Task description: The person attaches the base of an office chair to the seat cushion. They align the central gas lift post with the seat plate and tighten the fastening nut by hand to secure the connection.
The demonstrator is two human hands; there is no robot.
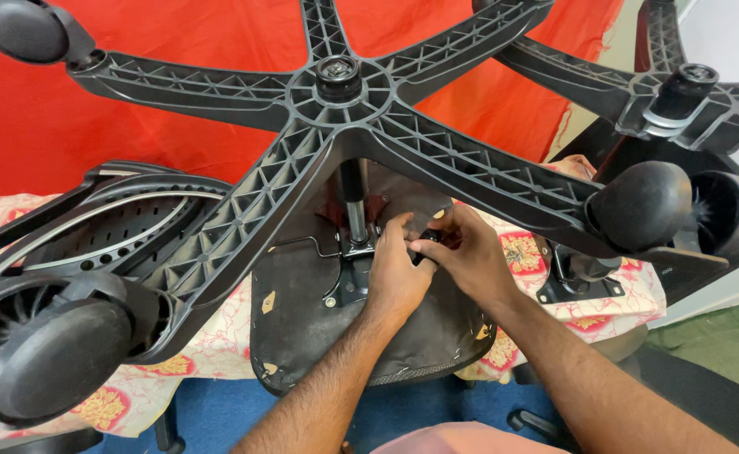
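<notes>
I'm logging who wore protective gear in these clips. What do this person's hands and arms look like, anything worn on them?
Both arms are bare as far as the view shows: no sleeves, no gloves. The left hand and right hand show no rings, and neither wrist carries a watch or band. The forearms have dark hair.

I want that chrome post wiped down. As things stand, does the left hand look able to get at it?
Probably yes. The left hand sits on the seat underside, just beside the chrome post. The star base arches above, leaving the gap open.
</notes>
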